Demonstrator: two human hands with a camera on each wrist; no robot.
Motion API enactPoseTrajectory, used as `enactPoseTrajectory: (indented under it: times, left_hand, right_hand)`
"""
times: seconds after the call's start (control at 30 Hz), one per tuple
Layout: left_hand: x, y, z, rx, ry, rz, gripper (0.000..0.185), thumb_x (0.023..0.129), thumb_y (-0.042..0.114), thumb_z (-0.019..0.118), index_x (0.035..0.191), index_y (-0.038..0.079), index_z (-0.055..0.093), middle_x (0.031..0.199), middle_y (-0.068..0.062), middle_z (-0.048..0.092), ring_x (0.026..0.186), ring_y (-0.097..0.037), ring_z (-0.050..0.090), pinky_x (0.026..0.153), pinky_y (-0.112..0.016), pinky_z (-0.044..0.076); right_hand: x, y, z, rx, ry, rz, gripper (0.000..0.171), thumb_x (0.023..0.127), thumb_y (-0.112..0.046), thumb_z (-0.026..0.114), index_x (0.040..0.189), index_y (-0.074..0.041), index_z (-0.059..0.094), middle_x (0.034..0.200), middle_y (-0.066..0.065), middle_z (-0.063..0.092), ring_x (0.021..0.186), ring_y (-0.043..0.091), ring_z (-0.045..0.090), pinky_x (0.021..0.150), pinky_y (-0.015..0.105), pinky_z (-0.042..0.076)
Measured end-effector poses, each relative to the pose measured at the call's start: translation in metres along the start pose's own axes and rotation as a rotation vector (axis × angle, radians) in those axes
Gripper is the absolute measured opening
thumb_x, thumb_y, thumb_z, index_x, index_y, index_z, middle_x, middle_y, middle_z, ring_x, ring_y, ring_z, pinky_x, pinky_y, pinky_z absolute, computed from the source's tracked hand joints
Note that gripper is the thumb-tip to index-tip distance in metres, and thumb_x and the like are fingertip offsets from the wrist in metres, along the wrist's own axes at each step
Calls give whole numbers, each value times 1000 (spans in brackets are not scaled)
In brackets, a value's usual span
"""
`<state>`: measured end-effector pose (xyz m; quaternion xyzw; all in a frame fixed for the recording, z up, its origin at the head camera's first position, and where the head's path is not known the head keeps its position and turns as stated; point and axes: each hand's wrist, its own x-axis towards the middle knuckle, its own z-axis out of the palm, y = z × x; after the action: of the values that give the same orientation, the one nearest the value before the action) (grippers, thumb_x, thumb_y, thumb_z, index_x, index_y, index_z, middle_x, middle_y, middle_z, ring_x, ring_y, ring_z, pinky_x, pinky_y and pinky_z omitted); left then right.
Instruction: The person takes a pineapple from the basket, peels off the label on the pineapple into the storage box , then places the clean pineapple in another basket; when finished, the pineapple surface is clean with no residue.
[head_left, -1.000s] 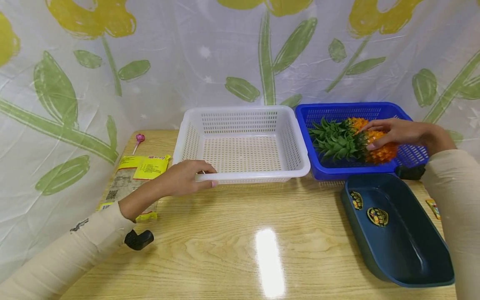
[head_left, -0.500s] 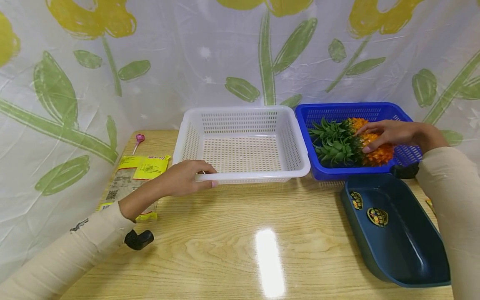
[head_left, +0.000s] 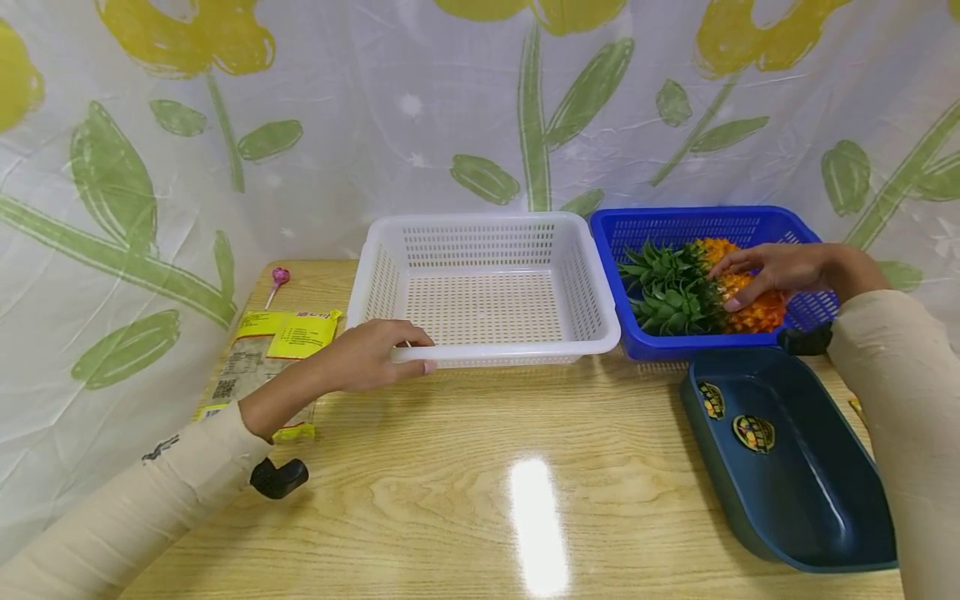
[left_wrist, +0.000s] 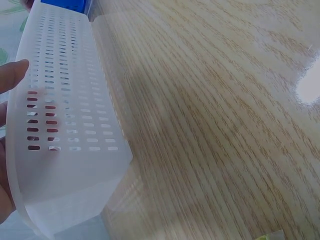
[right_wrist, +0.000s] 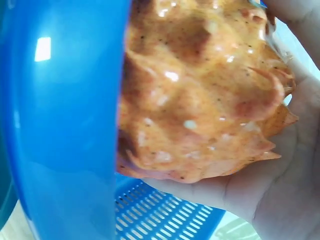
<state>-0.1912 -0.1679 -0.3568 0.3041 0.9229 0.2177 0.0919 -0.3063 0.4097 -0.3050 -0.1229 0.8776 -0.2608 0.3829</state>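
The right hand [head_left: 780, 268] grips the pineapple [head_left: 738, 287] (leaves toward the white basket [head_left: 483, 287]) inside the blue basket [head_left: 750, 223], just right of it. The left hand [head_left: 367, 354] fingers pinch the white basket's near rim.

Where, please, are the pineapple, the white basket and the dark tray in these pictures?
pineapple [head_left: 753, 302], head view, on the orange body beside the leaves.
white basket [head_left: 495, 353], head view, on the near rim.
dark tray [head_left: 806, 492], head view, on the bare inner floor.
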Motion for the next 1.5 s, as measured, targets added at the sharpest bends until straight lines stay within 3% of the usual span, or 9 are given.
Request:
enactPoseTrajectory:
  times: [0.1,0.4,0.53,0.63,0.73,0.93,1.1,1.3,1.5]
  left_hand:
    - [0,1,0,-1,4,0,28,94,33,71,113,14,74,112,0,73,97,-17,64,87,-41,50]
    - [0,0,-1,1,7,7,29,94,35,71,114,13,74,113,-1,72,101,-18,65,89,-42,50]
    - [0,0,-1,-3,2,9,30,95,36,70,114,14,74,113,-1,73,100,-18,65,88,-41,50]
    - [0,1,-2,-9,-2,9,28,94,34,71,114,14,74,113,-1,72,100,-18,64,87,-41,50]
    - [-1,1,-1,-11,-5,8,28,94,33,71,114,13,74,113,-2,72,100,-19,64,87,-41,50]
    - [-1,1,-1,-10,-7,-5,30,94,34,71,115,13,74,114,-2,72,102,-19,65,89,-42,50]
    - [-1,2,-1,-17,-7,-9,28,94,34,71,114,14,74,111,0,73,98,-17,64,87,-40,50]
    - [-1,3,-2,-10,4,-6,28,94,35,71,113,14,74,108,1,73,94,-15,63,84,-39,49]
    - [-2,2,-1,-9,-3,-8,30,95,36,70,114,13,73,107,1,73,97,-15,64,86,-40,51]
  right_hand:
    - [-1,-1,-2,6,-16,20,74,96,-28,68,155,-5,30,162,34,6,138,56,32,76,46,54]
    - [-3,-5,-7,-15,-79,34,74,96,-29,68,156,-5,32,163,34,2,145,59,7,95,59,50]
    - [-3,-4,-9,-25,-59,35,67,97,-29,67,153,-4,39,161,32,19,143,55,25,97,60,49]
    - [-2,-2,-10,-6,-42,53,57,99,-25,65,147,-2,47,154,29,36,132,42,50,97,56,51]
    - [-1,0,-10,4,-31,70,49,99,-23,64,142,-1,53,148,29,43,123,32,60,97,54,52]
    - [-2,0,-8,-27,-2,60,51,98,-26,67,141,-2,55,155,33,30,129,40,53,96,55,53]
    - [-1,2,-7,-19,14,57,51,98,-24,66,142,-1,54,155,32,32,125,37,58,95,55,52]
    - [-3,2,-5,-52,43,34,62,99,-33,65,149,-1,45,158,32,26,135,48,44,95,57,52]
    - [-6,2,-2,-82,80,14,66,100,-37,61,151,-1,41,155,31,35,137,54,39,95,60,51]
